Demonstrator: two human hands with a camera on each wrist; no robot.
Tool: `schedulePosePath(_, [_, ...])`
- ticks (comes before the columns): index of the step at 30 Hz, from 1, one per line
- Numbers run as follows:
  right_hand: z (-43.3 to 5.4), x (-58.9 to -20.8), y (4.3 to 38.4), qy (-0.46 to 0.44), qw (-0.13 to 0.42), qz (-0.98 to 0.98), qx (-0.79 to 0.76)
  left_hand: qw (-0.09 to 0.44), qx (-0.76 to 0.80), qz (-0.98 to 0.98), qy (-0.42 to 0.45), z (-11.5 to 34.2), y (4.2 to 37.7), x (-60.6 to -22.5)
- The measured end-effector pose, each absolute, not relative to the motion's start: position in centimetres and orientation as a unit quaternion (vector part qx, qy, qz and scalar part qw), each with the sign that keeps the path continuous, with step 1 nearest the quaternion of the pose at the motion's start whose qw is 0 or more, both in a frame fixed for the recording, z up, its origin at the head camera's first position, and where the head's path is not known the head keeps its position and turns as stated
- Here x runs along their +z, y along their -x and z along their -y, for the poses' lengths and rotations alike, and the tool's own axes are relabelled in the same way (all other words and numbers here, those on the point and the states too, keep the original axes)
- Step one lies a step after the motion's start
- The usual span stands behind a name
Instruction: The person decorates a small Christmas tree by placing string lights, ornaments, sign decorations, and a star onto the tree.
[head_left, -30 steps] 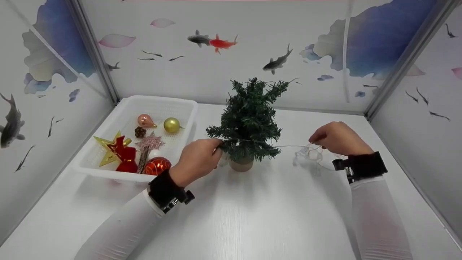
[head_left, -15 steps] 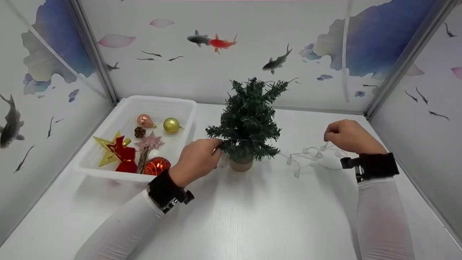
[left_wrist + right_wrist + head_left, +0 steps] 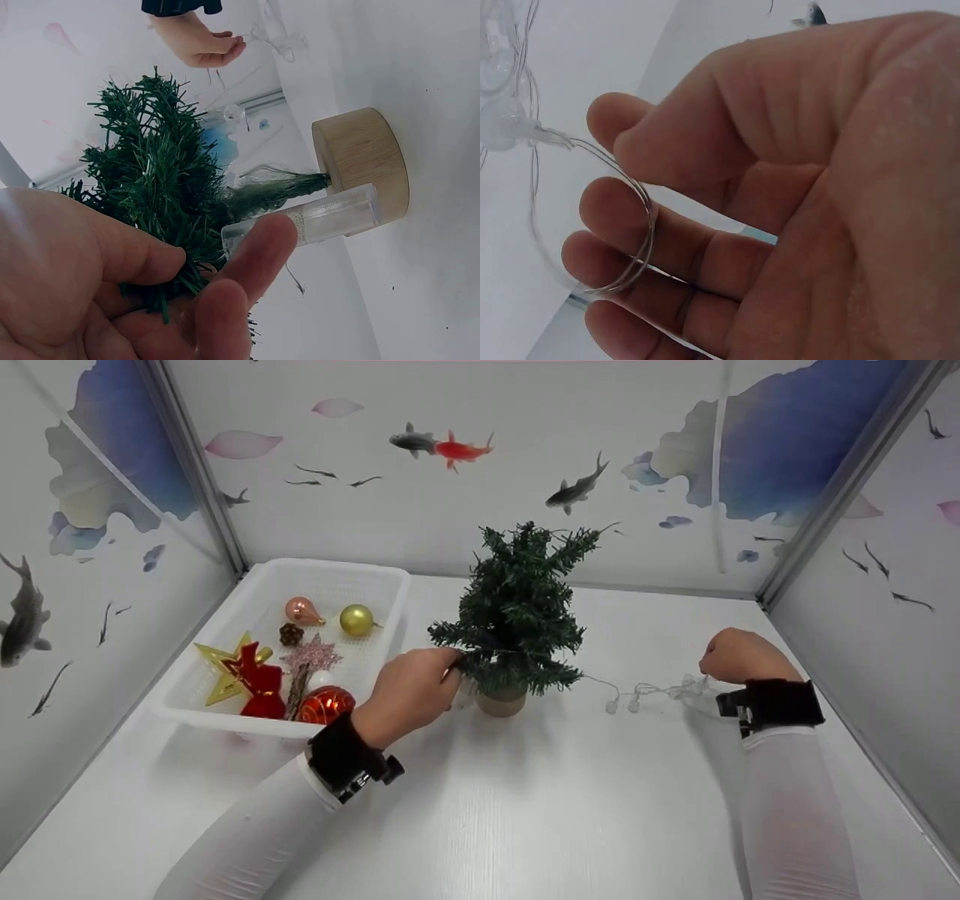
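Note:
A small artificial Christmas tree (image 3: 521,600) stands upright on a round wooden base (image 3: 367,161). My left hand (image 3: 414,688) pinches a low branch on its left side between thumb and fingers. A clear plastic case (image 3: 337,216) shows by those fingertips, in front of the base in the left wrist view. From the tree's lower right runs a thin wire of string lights (image 3: 634,703), with clear bulbs bunched toward my right hand (image 3: 750,656). That hand pinches the wire (image 3: 649,214) between thumb and forefinger; a loop of it hangs across the other fingers.
A white plastic basket (image 3: 202,718) stands at the left. In it lie a gold star (image 3: 225,682), a red pouch (image 3: 264,686), a red bauble (image 3: 328,705), a gold ball (image 3: 356,619), a pink snowflake (image 3: 319,652) and other ornaments. Printed walls enclose the white table.
My right hand has moved to the right and slightly down, drawing the string lights along; the bulbs that were spread out are now bunched nearer to it. The left hand stays at the branch.

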State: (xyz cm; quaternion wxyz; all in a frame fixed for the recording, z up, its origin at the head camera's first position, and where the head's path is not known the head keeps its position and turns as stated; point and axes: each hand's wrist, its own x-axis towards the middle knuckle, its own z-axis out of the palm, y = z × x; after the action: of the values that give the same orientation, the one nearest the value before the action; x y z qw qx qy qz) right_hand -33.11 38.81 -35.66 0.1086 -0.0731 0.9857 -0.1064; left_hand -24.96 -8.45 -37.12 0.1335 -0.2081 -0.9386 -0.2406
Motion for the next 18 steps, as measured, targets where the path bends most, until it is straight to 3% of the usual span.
schedulePosePath(8, [-34.8, -36.5, 33.3, 0.142, 0.108, -0.967, -0.184, 0.134, -0.239, 0.938, 0.21, 8.6, 24.8, -37.2])
schedulePosePath(14, [-29.5, -38.3, 33.3, 0.24, 0.185, -0.928, -0.215, 0.136, -0.235, 0.94, 0.209, 8.5, 24.9, -37.2])
schedulePosePath(18, [-28.7, -38.8, 33.5, 0.268, 0.219, -0.91, -0.23, 0.13, -0.232, 0.941, 0.209, 8.5, 24.9, -37.1])
